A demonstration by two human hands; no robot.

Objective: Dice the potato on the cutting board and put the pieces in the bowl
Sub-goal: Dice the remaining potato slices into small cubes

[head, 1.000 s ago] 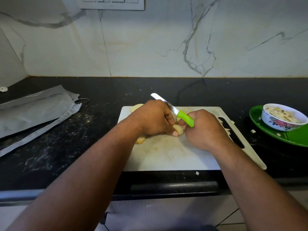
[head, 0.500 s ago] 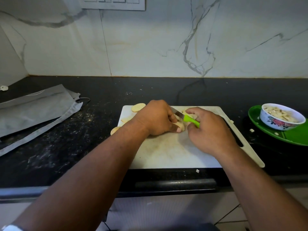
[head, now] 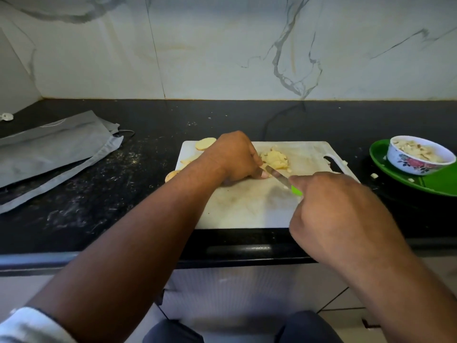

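Observation:
A white cutting board (head: 247, 209) lies on the black counter. A small heap of cut potato (head: 277, 158) sits near its far edge, and potato slices (head: 205, 143) lie at its far left corner and left edge. My left hand (head: 235, 158) rests curled on the board beside the heap; what its fingers hold is hidden. My right hand (head: 329, 206) grips the green-handled knife (head: 282, 179), whose blade points left toward my left fingertips. The floral bowl (head: 418, 160) with diced potato stands on a green plate at the right.
The green plate (head: 408, 180) carries a few stray potato bits. A grey cloth (head: 54, 149) lies on the counter at the left. The marble wall rises behind the counter. The counter's front edge runs just below the board.
My right hand has drawn the knife back toward me and to the right. The cut potato heap now lies uncovered beyond my left hand, which has stayed in place.

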